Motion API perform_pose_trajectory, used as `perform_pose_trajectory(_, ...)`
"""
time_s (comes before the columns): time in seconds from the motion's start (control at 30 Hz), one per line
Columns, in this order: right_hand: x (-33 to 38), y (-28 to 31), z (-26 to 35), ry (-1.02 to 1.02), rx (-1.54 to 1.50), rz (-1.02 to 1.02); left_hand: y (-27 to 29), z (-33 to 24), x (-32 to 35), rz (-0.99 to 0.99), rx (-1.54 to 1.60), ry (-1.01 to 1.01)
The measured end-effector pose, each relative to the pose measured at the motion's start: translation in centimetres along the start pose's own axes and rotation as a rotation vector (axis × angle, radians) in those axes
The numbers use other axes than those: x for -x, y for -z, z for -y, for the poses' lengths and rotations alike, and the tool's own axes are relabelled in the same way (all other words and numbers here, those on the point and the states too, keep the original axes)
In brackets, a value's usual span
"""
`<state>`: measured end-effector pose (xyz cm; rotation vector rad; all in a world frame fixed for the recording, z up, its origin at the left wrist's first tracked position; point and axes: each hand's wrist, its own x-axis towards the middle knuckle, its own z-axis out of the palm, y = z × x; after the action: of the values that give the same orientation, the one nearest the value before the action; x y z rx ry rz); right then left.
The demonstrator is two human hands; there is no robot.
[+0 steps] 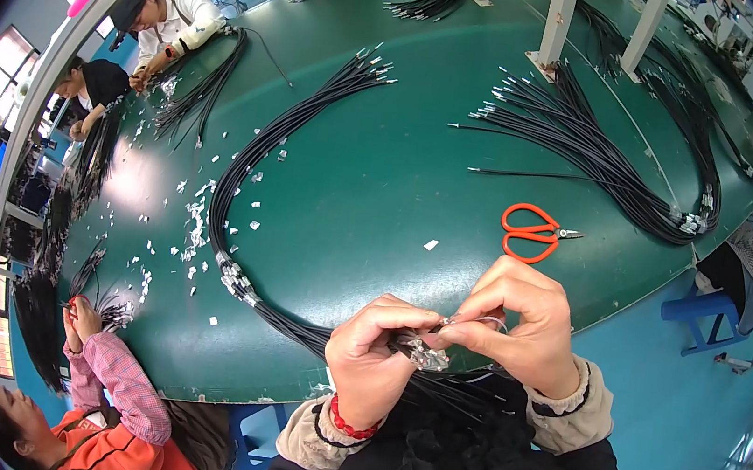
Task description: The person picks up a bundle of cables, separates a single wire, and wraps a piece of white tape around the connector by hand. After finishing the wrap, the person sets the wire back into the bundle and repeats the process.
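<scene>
My left hand [373, 352] is closed around a bundle of black cables [285, 325], thumb on top. Silvery, foil-like cable ends [429, 356] stick out from its fingers. My right hand [521, 323] is closed in a pinch, thumb and index fingertips meeting the left thumb's tip. A thin pale strand [501, 325] loops out from the right fingers; what exactly sits between the fingertips is too small to make out. From my left hand the bundle curves left and away over the green table to metal-tipped ends [373, 67]. More dark cables [455, 397] hang below my hands.
Scissors with orange-red handles [530, 234] lie beyond my right hand. Another cable bundle [611, 165] curves across the table's [372, 197] right side, below white posts [559, 23]. Foil scraps [197, 227] litter the left. Co-workers sit around; one in orange [125, 448] is at near left.
</scene>
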<state>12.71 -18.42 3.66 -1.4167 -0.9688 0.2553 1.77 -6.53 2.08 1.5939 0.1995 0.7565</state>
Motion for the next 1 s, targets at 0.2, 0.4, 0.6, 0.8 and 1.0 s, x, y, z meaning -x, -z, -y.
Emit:
perform_pose_trajectory(0.2,0.0,-0.4,-0.1,0.005,-0.008,-0.025,-0.2,0.1,0.2,-0.019,0.018,-0.030)
perform_pose_trajectory(0.4,0.0,-0.7,-0.1,-0.005,-0.047,-0.018,-0.1,0.9,0.5,-0.036,0.076,-0.146)
perform_pose_trajectory(0.6,0.5,-1.2,-0.4,-0.008,-0.079,-0.034,-0.2,0.9,0.7,-0.089,-0.002,-0.225)
perform_pose_trajectory(0.8,0.7,-1.3,-0.6,0.052,-0.067,-0.058,-0.3,0.2,0.8,-0.054,-0.166,-0.263)
perform_pose_trajectory(1.0,0.5,-1.1,-0.3,0.031,-0.058,-0.035,-0.4,0.1,0.7,-0.076,-0.162,-0.226)
